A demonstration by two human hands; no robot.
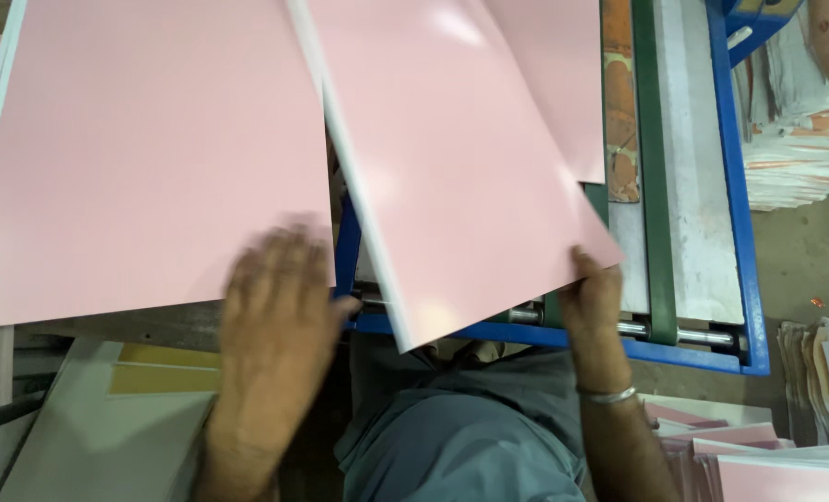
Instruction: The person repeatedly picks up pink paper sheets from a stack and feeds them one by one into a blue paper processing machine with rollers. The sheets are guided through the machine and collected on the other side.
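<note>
My right hand (589, 296) grips the near right corner of a glossy pink sheet (461, 167) that lies tilted over a blue-framed machine (744, 279). My left hand (270, 321), blurred, is spread flat with fingers apart at the near edge of a large pink stack (145, 158) on the left, its thumb reaching toward the tilted sheet's edge. A metal bangle (608, 396) circles my right wrist.
A green belt (654, 167) and steel rollers (684, 333) run along the machine bed. More pink sheets (758, 455) lie at lower right, printed paper piles (796, 112) at upper right, and grey and yellow boards (126, 409) at lower left.
</note>
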